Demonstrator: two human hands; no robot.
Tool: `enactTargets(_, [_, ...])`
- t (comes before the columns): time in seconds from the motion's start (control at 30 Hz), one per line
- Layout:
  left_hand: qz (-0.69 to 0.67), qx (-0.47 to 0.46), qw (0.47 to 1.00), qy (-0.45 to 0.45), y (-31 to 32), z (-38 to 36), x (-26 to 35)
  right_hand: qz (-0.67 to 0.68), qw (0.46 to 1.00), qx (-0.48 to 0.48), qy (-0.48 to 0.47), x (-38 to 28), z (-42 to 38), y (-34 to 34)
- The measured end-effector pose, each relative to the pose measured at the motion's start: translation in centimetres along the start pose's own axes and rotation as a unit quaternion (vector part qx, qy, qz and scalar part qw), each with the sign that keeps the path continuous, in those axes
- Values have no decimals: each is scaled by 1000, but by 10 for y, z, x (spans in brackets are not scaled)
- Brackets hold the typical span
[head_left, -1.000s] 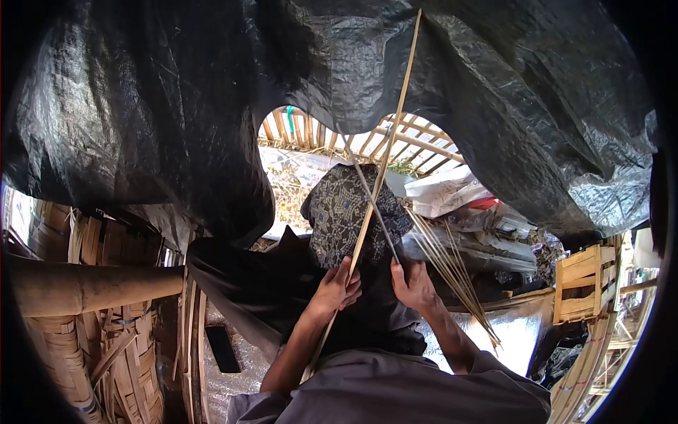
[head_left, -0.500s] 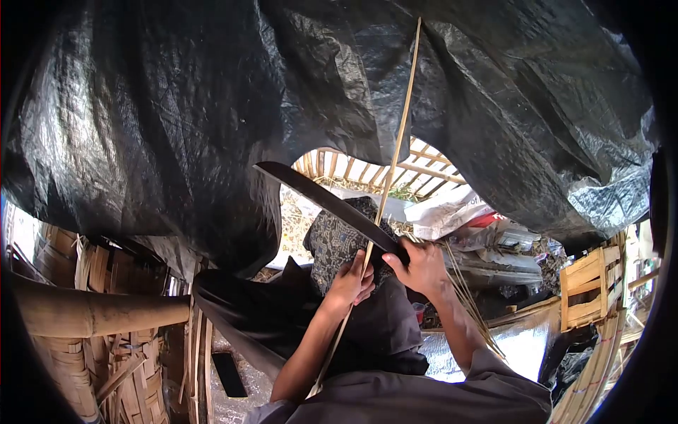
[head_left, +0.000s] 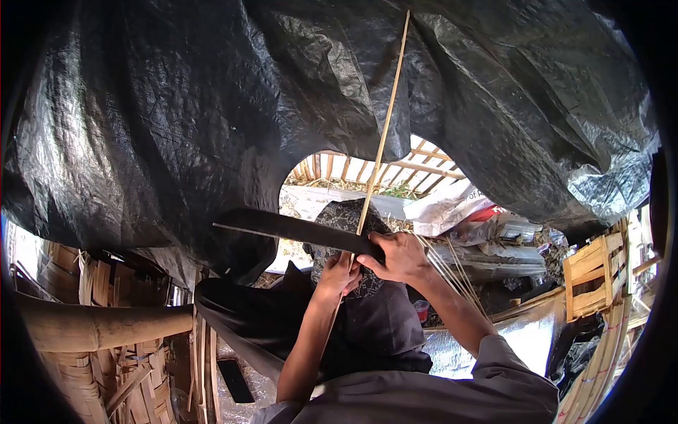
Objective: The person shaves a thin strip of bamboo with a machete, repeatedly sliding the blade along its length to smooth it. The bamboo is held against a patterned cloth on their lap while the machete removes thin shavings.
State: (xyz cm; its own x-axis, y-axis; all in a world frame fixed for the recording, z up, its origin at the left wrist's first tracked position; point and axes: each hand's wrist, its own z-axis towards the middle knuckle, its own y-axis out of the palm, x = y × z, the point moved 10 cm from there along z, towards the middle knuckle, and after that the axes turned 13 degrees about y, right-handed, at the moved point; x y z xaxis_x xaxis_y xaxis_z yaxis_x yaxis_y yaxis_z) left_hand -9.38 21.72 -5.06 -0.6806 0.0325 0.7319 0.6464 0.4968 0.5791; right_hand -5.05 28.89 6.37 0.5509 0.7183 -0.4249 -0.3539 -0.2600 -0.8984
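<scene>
- Far left, the pole [head_left: 106, 328] ends near your trousers [head_left: 240, 311], edging your room on that side.
- The phone [head_left: 234, 381] lies flat on the floor, a gap between it and your left forearm.
- Above, the tarp [head_left: 176, 141] hangs wide; its arched hem leaves a bright opening ahead of your knee.
- The knife [head_left: 289, 228] reaches out leftward, its tip seen against the tarp; whether they touch, you cannot tell.
- Your left hand [head_left: 337, 275] has its fingers closed around the strip [head_left: 387, 127], just below the blade.
- The strip slants up from your lap, passes behind the blade, and its top end stands before the tarp.
- Your right hand [head_left: 401, 258] has its fingers wrapped around the knife's handle end, thumb close to your left hand.
- The loose strips [head_left: 459, 275] lie just beside your right forearm.
- Far right, the crate [head_left: 593, 279] stands well apart from both hands.
</scene>
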Motion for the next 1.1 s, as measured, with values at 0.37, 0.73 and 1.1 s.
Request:
enactTargets(0.37, [130,86,987,35,-29,0,-12,-84,995,6,55,4,1,10])
enactTargets(0.73, [112,93,989,40,-43,-33,-42,-76,978,21,195,29,9,-8])
enactTargets(1.1, [104,36,993,46,-36,-13,-5,-66,981,-52,174,24,-1,-3])
